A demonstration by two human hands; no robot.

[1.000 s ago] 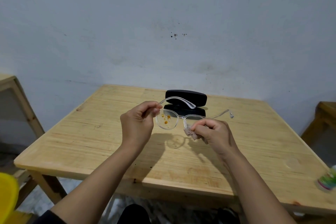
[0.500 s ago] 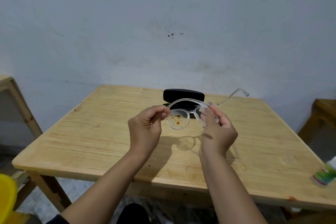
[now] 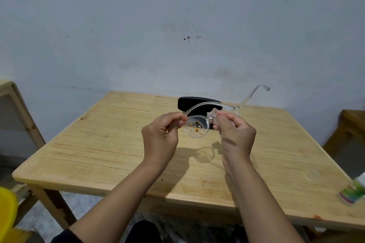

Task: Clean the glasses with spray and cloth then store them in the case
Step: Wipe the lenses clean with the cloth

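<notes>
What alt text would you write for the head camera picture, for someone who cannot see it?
Seen from above, a person's left hand pinches clear-framed glasses by one corner while the right hand rubs a small cloth on one lens; the other lens shows orange and dark specks. Behind lies a black case on a wooden table.

My forearms are bare to the elbow. A dark sleeve (image 3: 65,237) edge shows above my left hand (image 3: 161,137), at the upper arm.
</notes>
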